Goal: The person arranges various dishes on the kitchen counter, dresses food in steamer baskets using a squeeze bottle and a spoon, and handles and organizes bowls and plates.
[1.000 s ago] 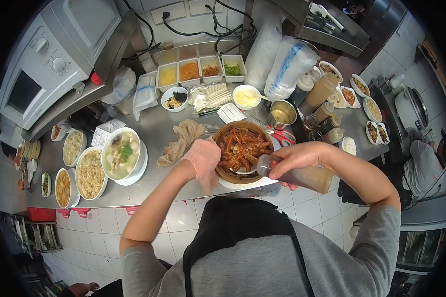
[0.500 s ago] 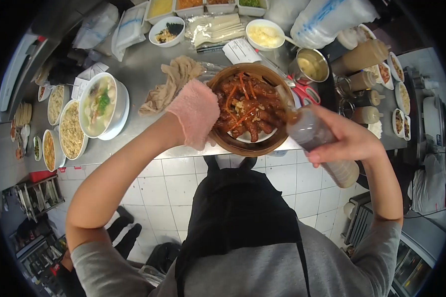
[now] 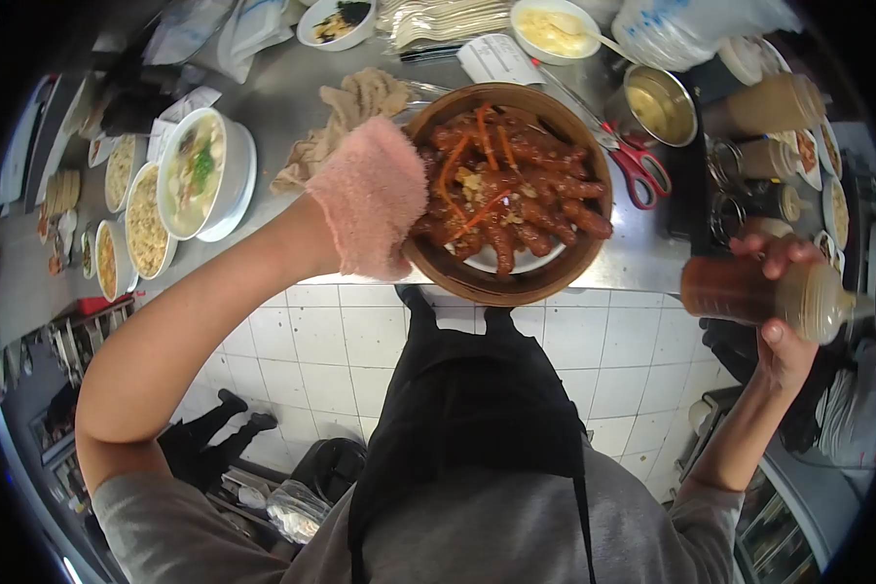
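- Pink terry cloth point(image 3: 362, 180) covers the left grip point(image 3: 375, 204) at the left rim of the bamboo steamer point(image 3: 504, 290); fingers hidden, so I cannot tell how they close.
- Right grip point(image 3: 784, 292) wraps a squeeze bottle point(image 3: 735, 292) of brown sauce, nozzle pointing right.
- Steamer, holding glazed chicken feet point(image 3: 516, 185), juts past the near edge of the surface point(image 3: 282, 112).
- Red-handled scissors point(image 3: 628, 156) lie just right of it.

restaurant-style kitchen, steel counter point(image 3: 274, 119), bamboo steamer point(image 3: 506, 291), filled bowls point(image 3: 220, 190), squeeze bottles point(image 3: 725, 290), printed slip point(image 3: 498, 61), tiled floor point(image 3: 304, 321)
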Demonstrator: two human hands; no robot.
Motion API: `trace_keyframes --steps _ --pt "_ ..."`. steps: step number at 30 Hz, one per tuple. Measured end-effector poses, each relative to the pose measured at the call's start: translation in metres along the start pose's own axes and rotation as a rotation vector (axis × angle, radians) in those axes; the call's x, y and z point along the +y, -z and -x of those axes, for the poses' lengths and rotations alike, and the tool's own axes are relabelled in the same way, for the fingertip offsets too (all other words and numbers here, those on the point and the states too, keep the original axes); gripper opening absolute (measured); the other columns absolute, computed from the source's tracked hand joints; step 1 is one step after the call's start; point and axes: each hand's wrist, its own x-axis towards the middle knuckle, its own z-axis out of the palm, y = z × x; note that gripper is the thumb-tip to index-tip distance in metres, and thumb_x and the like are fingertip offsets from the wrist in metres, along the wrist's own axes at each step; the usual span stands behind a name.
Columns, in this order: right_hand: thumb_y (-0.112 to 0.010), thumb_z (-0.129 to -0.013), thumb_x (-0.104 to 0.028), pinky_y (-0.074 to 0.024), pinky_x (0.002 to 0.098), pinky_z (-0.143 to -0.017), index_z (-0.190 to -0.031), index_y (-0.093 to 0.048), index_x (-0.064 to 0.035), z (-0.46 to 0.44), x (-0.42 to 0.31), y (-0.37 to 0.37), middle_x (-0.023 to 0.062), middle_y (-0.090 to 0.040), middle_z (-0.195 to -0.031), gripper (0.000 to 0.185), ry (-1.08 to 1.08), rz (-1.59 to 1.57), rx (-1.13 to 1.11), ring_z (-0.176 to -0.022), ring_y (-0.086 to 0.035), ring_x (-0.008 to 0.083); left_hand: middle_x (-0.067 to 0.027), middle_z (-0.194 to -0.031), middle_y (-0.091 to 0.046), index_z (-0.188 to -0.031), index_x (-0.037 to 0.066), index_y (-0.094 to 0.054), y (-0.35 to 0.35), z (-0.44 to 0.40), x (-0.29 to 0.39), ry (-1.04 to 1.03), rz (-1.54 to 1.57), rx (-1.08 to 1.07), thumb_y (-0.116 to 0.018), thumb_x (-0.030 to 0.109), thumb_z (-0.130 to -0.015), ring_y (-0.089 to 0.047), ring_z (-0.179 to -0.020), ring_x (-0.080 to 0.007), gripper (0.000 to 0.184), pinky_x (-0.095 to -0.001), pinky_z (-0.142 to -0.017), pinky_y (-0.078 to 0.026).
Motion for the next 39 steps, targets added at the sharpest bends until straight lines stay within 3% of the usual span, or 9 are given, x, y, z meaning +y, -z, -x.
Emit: trace_keyframes --steps 4,6,14,18,20,23,29,34,39 --pt "-0.077 -0.062 -0.016 -0.0392 0.0408 -0.090 -0.112 -0.046 -0.0053 0.006 0.015 -0.007 0.0083 -0.050 -0.096 0.059 0.008 0.022 0.094 -0.100 -0.051 0.0271 -0.0120 -0.056 -0.055 -0.052 0.004 -0.059 -0.006 0.000 -0.008 -0.039 0.105 -0.070 -0.069 0.033 -0.047 -0.052 -0.056 -0.0234 0.031 -0.0299 -0.055 -0.044" --pt "-0.077 -0.063 -0.013 -0.0394 0.0391 -0.090 -0.110 -0.047 -0.0050 0.008 0.033 -0.015 0.0086 -0.052 -0.095 0.056 0.030 0.104 0.101 -0.099 -0.052 0.0258 -0.0111 -0.052 -0.052 -0.051 0.002 -0.058 -0.047 0.015 -0.015 0.127 0.717 0.020 -0.070 0.030 -0.045 -0.048 -0.052 -0.0246 0.031 -0.0291 -0.052 -0.042" --pt "-0.073 -0.066 -0.001 -0.0399 0.0323 -0.088 -0.105 -0.050 -0.0042 0.017 0.108 -0.038 0.0097 -0.055 -0.101 0.046 0.037 0.253 0.182 -0.096 -0.053 0.0192 -0.0148 -0.043 -0.040 -0.047 -0.005 -0.049 -0.012 0.010 -0.006 -0.003 0.436 0.057 -0.068 0.020 -0.039 -0.037 -0.040 -0.0274 0.032 -0.0306 -0.041 -0.034" --pt "-0.075 -0.068 -0.005 -0.0398 0.0312 -0.088 -0.111 -0.047 -0.0044 0.014 0.112 -0.048 0.0104 -0.053 -0.107 0.052 0.113 0.243 0.189 -0.097 -0.053 0.0176 -0.0102 -0.055 -0.045 -0.057 -0.006 -0.053 -0.002 0.011 0.007 0.235 0.417 -0.284 -0.077 0.021 -0.053 -0.044 -0.053 -0.0197 0.036 -0.0292 -0.050 -0.041" --pt "-0.073 -0.072 -0.006 -0.0419 0.0311 -0.087 -0.116 -0.043 -0.0034 0.017 0.117 -0.047 0.0101 -0.053 -0.107 0.054 0.072 0.361 0.278 -0.098 -0.053 0.0181 -0.0100 -0.054 -0.044 -0.056 -0.009 -0.049 -0.009 0.015 0.008 0.273 0.564 -0.278 -0.076 0.014 -0.051 -0.044 -0.049 -0.0160 0.036 -0.0266 -0.045 -0.041" --pt "-0.074 -0.073 -0.007 -0.0449 0.0296 -0.086 -0.117 -0.040 -0.0008 0.021 0.129 -0.052 0.0112 -0.056 -0.103 0.056 0.061 0.359 0.442 -0.097 -0.055 0.0173 -0.0085 -0.053 -0.045 -0.056 -0.012 -0.045 -0.007 0.013 0.015 0.266 0.428 -0.324 -0.074 0.004 -0.050 -0.045 -0.050 -0.0101 0.034 -0.0231 -0.043 -0.044" --pt "-0.072 -0.073 0.000 -0.0449 0.0316 -0.089 -0.114 -0.042 0.0017 0.031 0.128 -0.091 0.0146 -0.057 -0.108 0.051 0.202 0.170 0.598 -0.101 -0.056 0.0198 -0.0072 -0.058 -0.055 -0.058 -0.004 -0.054 0.018 0.022 0.030 0.249 0.356 -0.445 -0.073 0.017 -0.052 -0.054 -0.053 -0.0111 0.028 -0.0226 -0.049 -0.046" --pt "-0.060 -0.081 0.002 -0.0429 0.0315 -0.091 -0.112 -0.046 0.0037 0.031 0.137 -0.080 0.0163 -0.056 -0.111 0.034 0.194 -0.025 0.459 -0.103 -0.055 0.0204 -0.0060 -0.059 -0.057 -0.058 0.001 -0.057 0.052 0.034 0.033 0.222 0.260 -0.484 -0.072 0.023 -0.052 -0.056 -0.055 -0.0115 0.027 -0.0218 -0.053 -0.047" --pt "-0.064 -0.079 0.002 -0.0439 0.0307 -0.090 -0.105 -0.048 0.0029 0.020 0.155 -0.079 0.0124 -0.058 -0.102 0.030 0.235 0.196 0.503 -0.097 -0.056 0.0180 -0.0061 -0.057 -0.056 -0.057 0.001 -0.056 0.044 0.034 0.030 0.214 0.250 -0.391 -0.072 0.022 -0.051 -0.056 -0.054 -0.0118 0.027 -0.0225 -0.051 -0.046"
